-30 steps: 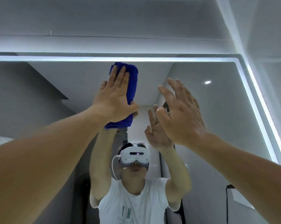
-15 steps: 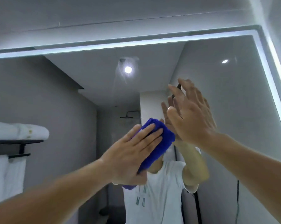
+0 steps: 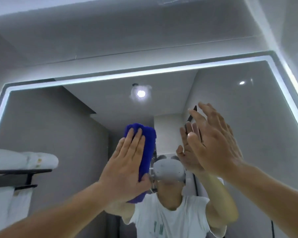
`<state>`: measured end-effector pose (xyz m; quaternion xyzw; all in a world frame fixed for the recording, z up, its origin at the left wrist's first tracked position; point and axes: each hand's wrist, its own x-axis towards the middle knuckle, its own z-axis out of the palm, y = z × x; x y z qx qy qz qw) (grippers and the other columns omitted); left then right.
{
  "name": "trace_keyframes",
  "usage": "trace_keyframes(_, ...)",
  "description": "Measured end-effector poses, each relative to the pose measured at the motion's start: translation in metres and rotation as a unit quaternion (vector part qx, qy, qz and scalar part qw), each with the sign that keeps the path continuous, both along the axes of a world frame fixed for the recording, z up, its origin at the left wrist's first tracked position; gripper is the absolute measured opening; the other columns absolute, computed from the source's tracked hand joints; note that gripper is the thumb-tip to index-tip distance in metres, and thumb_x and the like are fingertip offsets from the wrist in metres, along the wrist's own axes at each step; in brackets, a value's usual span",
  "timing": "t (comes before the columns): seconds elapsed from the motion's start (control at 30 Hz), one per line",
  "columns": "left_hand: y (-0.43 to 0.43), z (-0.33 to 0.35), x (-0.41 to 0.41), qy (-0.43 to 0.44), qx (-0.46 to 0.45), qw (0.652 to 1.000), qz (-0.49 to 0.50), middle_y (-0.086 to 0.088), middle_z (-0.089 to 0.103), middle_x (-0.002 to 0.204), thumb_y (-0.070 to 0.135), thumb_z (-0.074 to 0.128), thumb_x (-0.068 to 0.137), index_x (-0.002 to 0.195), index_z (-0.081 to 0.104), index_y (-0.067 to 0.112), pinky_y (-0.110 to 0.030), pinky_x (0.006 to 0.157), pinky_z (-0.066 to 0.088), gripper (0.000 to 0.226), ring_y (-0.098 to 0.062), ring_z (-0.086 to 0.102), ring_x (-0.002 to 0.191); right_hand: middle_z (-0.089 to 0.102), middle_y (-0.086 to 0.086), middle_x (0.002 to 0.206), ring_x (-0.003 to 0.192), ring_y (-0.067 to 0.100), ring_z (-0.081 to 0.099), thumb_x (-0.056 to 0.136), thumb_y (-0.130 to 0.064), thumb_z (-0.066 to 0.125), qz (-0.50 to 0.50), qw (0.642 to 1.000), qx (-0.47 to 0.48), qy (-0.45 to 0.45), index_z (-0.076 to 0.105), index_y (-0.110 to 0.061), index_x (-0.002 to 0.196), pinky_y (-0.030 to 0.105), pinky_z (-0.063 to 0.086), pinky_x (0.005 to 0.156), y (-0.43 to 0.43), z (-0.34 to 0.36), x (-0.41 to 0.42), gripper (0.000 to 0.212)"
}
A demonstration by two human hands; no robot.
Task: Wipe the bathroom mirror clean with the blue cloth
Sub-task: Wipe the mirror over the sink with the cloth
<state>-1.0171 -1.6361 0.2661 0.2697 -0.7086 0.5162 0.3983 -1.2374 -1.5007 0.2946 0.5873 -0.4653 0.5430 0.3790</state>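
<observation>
- L hand (image 3: 126, 167) is pressing the blue cloth (image 3: 147, 146) flat against the mirror (image 3: 247, 117), fingers lying straight and close together over it. It's not gripping, just pushing w/ palm and fingers.
- Cloth is sitting bunched lengthwise around mid-glass, sticking out above the fingertips and below the heel of the hand; thumb is lying along its lower right edge.
- R hand (image 3: 215, 143) is hanging open to the right of the cloth, fingers spread and holding nothing. It's very near the glass w/ its reflection just behind it; can't tell if it's actually touching.
- Lit strip (image 3: 110, 77) is glowing along the mirror's top and side edges.
- Reflected in the glass: ceiling light (image 3: 141, 93) is shining above the cloth, and rolled white towels (image 3: 24, 160) are lying on a dark rack (image 3: 21, 171) at far left.
- Also reflected: person wearing a white headset (image 3: 168, 170) and white T-shirt (image 3: 170, 220), between the two arms.
</observation>
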Motion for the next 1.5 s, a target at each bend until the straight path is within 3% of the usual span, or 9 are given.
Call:
trace_keyframes(0.1,-0.001,0.071,0.008,-0.053,-0.01,0.997,0.046,-0.01,-0.01,0.164,0.056,0.034,0.082,0.155,-0.007,0.008,-0.041,0.123,0.007,0.096,-0.02,-0.016,0.15,0.014,-0.006,0.163,0.15,0.01,0.002,0.088,-0.039,0.03,-0.004,1.0,-0.022,0.011,0.031,-0.026,0.152,0.037,0.007,0.121,-0.009,0.008,0.003,0.065)
trace_keyframes(0.2,0.001,0.135,-0.004,0.029,0.044,0.998,0.03,0.002,-0.021,0.162,0.062,0.026,0.079,0.153,-0.017,0.017,-0.034,0.119,-0.007,0.097,-0.009,-0.033,0.142,0.014,-0.006,0.163,0.15,0.009,0.003,0.088,-0.041,0.031,-0.007,0.999,-0.038,0.011,0.032,-0.028,0.152,0.03,0.002,0.116,-0.017,0.015,0.004,0.065)
trace_keyframes(0.43,0.024,0.266,-0.04,0.179,0.135,0.974,0.019,-0.005,0.003,0.164,0.066,0.032,0.075,0.156,0.007,0.013,-0.047,0.121,0.012,0.1,-0.026,-0.004,0.151,0.012,-0.008,0.163,0.15,0.01,0.001,0.088,-0.046,0.029,-0.036,0.998,-0.048,0.026,0.031,-0.029,0.151,0.029,-0.002,0.113,-0.028,0.036,0.004,0.065)
trace_keyframes(0.8,0.007,0.061,-0.072,-0.014,0.005,1.0,-0.009,-0.003,-0.028,0.158,0.059,0.026,0.081,0.15,-0.025,0.015,-0.039,0.119,-0.008,0.096,-0.015,-0.028,0.146,0.013,-0.005,0.163,0.15,0.012,0.005,0.085,-0.042,0.031,-0.027,0.998,-0.052,-0.001,0.03,-0.026,0.152,0.036,0.008,0.12,-0.005,0.033,-0.007,0.069)
trace_keyframes(0.9,0.01,0.107,-0.066,-0.015,0.0,1.0,0.014,-0.005,-0.022,0.161,0.065,0.028,0.078,0.151,-0.02,0.013,-0.04,0.122,-0.002,0.102,-0.019,-0.022,0.148,0.012,-0.005,0.163,0.15,0.011,0.004,0.085,-0.043,0.032,-0.028,0.998,-0.054,0.003,0.029,-0.026,0.152,0.035,0.007,0.119,-0.001,0.037,-0.01,0.07)
trace_keyframes(1.03,0.023,0.213,-0.065,0.126,0.081,0.989,-0.002,-0.006,-0.016,0.164,0.063,0.039,0.084,0.154,-0.013,0.011,-0.044,0.122,0.002,0.102,-0.023,-0.017,0.15,0.009,-0.005,0.164,0.15,0.011,0.002,0.084,-0.044,0.031,-0.024,0.998,-0.049,0.006,0.028,-0.027,0.153,0.038,0.006,0.12,0.001,0.042,-0.006,0.071)
trace_keyframes(1.17,0.014,0.21,-0.072,0.18,0.063,0.981,-0.044,-0.004,-0.009,0.165,0.058,0.043,0.086,0.156,-0.008,0.012,-0.044,0.122,0.004,0.098,-0.023,-0.012,0.151,0.01,-0.006,0.164,0.15,0.011,0.001,0.084,-0.043,0.032,-0.017,0.998,-0.054,0.009,0.028,-0.028,0.153,0.037,0.006,0.12,0.0,0.041,-0.006,0.07)
trace_keyframes(1.37,0.026,0.087,-0.08,0.141,0.073,0.985,-0.067,-0.004,-0.017,0.164,0.058,0.031,0.078,0.154,-0.015,0.013,-0.047,0.122,0.003,0.1,-0.022,-0.016,0.15,0.012,-0.006,0.163,0.15,0.01,0.003,0.087,-0.041,0.032,0.009,0.999,-0.031,-0.016,0.03,-0.026,0.152,0.037,0.008,0.12,-0.002,0.017,-0.003,0.067)
trace_keyframes(1.5,0.029,-0.071,-0.091,0.028,0.073,0.995,-0.069,-0.013,0.003,0.164,0.047,0.05,0.073,0.155,0.015,0.002,-0.053,0.121,0.013,0.099,-0.032,0.001,0.152,0.017,-0.003,0.162,0.15,0.012,0.005,0.089,-0.037,0.034,0.027,0.999,-0.026,-0.025,0.034,-0.024,0.15,0.037,0.011,0.12,0.004,0.0,0.0,0.063)
